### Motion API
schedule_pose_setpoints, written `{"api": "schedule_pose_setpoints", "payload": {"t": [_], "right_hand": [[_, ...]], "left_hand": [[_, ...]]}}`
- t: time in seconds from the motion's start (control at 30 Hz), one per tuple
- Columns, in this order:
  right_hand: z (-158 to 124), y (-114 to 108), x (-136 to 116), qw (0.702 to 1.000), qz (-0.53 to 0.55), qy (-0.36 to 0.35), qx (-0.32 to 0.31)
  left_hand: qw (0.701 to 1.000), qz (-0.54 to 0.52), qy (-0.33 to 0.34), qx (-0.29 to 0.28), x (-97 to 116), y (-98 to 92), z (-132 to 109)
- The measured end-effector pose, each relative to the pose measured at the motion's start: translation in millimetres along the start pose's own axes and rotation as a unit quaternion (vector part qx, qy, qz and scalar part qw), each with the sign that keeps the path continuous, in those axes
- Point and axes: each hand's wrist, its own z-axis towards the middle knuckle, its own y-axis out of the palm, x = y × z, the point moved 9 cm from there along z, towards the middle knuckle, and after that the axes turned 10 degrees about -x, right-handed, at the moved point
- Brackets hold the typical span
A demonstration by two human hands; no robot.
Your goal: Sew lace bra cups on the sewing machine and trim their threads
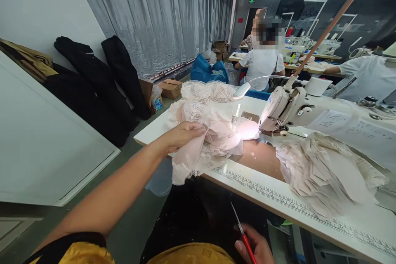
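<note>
My left hand [181, 135] reaches out over the white sewing table [278, 198] and its fingers are closed on a bunch of pale pink lace fabric [213, 142] that hangs over the table's near edge. My right hand [255, 247] is low by my lap, closed on small red-handled snips [243, 233] with the blade pointing up. The white sewing machine [287, 109] stands just right of the fabric, its lamp lighting the cloth under the head.
A stack of cut pale fabric pieces [324, 173] lies on the table's right. More lace [207, 90] is piled at the far end. A ruler strip [272, 192] runs along the near edge. Other people sit at machines behind. Black garments [102, 82] and cardboard boxes [170, 88] line the left wall.
</note>
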Motion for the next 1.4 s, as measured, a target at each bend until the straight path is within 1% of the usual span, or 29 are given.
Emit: {"api": "schedule_pose_setpoints", "payload": {"t": [0.03, 0.07, 0.1, 0.13, 0.17, 0.2, 0.27, 0.33, 0.37, 0.47, 0.5, 0.53, 0.67, 0.73, 0.8, 0.87, 0.9, 0.97, 1.03, 1.07, 1.1, 1.13, 1.17, 1.2, 1.3, 1.4], "right_hand": [[-0.2, -2.4, -9.7, 1.000, -0.013, -0.003, -0.015], [-1.3, -4.7, -20.5, 0.999, -0.027, -0.008, -0.030], [-3.4, -8.0, -32.0, 0.998, -0.044, -0.017, -0.038], [-6.5, -12.6, -44.4, 0.997, -0.063, -0.031, -0.038], [-10.4, -18.1, -56.6, 0.995, -0.083, -0.047, -0.033], [-15.0, -24.8, -67.6, 0.993, -0.100, -0.061, -0.022], [-24.6, -39.1, -83.0, 0.990, -0.117, -0.079, 0.002], [-34.3, -53.4, -88.7, 0.989, -0.117, -0.089, 0.032], [-38.8, -59.7, -87.8, 0.988, -0.114, -0.092, 0.047], [-49.8, -71.5, -72.6, 0.988, -0.094, -0.092, 0.083], [-52.7, -72.8, -65.5, 0.988, -0.084, -0.091, 0.089], [-55.3, -73.2, -58.2, 0.989, -0.073, -0.089, 0.092], [-66.6, -73.3, -35.7, 0.992, -0.041, -0.060, 0.098], [-74.6, -78.4, -34.9, 0.991, -0.058, -0.054, 0.111], [-84.3, -89.7, -43.5, 0.983, -0.106, -0.064, 0.132], [-96.7, -108.9, -63.9, 0.961, -0.187, -0.103, 0.173], [-104.7, -120.9, -78.6, 0.940, -0.239, -0.134, 0.206], [-124.2, -144.6, -112.9, 0.868, -0.345, -0.210, 0.290], [-137.3, -165.0, -138.8, 0.795, -0.427, -0.236, 0.360], [-139.7, -171.9, -148.6, 0.764, -0.463, -0.238, 0.381], [-139.8, -177.0, -156.0, 0.741, -0.488, -0.239, 0.394], [-138.2, -179.7, -161.1, 0.726, -0.505, -0.242, 0.399], [-134.9, -180.4, -163.6, 0.719, -0.516, -0.244, 0.397], [-130.7, -179.4, -163.9, 0.717, -0.521, -0.246, 0.391], [-119.7, -171.7, -155.5, 0.728, -0.519, -0.250, 0.373], [-118.9, -167.5, -142.6, 0.742, -0.493, -0.251, 0.378]], "left_hand": [[1.000, -0.011, 0.007, 0.017, -4.3, 4.1, -4.9], [0.999, 0.019, 0.007, 0.032, -7.4, 8.2, -8.9], [0.996, 0.079, 0.009, 0.045, -8.3, 12.5, -12.2], [0.986, 0.157, 0.015, 0.059, -6.9, 16.3, -14.9], [0.969, 0.232, 0.024, 0.079, -4.6, 18.8, -17.4], [0.953, 0.287, 0.028, 0.087, -4.3, 21.7, -18.4], [0.928, 0.352, 0.030, 0.122, -5.4, 21.1, -19.4], [0.904, 0.396, 0.022, 0.162, -8.2, 16.9, -18.8], [0.892, 0.417, 0.031, 0.171, -7.9, 17.6, -17.6], [0.862, 0.466, 0.097, 0.177, -0.7, 28.2, -13.2], [0.860, 0.469, 0.110, 0.170, 0.4, 32.6, -10.7], [0.864, 0.465, 0.112, 0.157, -0.2, 36.8, -7.1], [0.904, 0.412, 0.085, 0.084, -5.8, 52.9, 7.4], [0.913, 0.394, 0.076, 0.076, -6.8, 55.5, 9.3], [0.917, 0.385, 0.068, 0.084, -9.3, 54.3, 8.1], [0.918, 0.381, 0.055, 0.096, -14.1, 51.6, 4.9], [0.918, 0.380, 0.050, 0.102, -16.4, 50.6, 2.9], [0.918, 0.379, 0.037, 0.112, -20.5, 49.5, -0.7], [0.916, 0.382, 0.024, 0.117, -21.8, 50.3, -3.5], [0.916, 0.384, 0.022, 0.118, -21.0, 51.4, -4.5], [0.915, 0.385, 0.022, 0.120, -19.4, 52.4, -5.6], [0.914, 0.386, 0.024, 0.123, -17.3, 53.3, -6.7], [0.913, 0.387, 0.027, 0.126, -15.2, 53.9, -8.0], [0.912, 0.387, 0.030, 0.129, -13.4, 54.2, -9.4], [0.909, 0.390, 0.032, 0.144, -10.5, 51.2, -15.0], [0.909, 0.385, 0.021, 0.157, -11.8, 39.5, -23.0]]}}
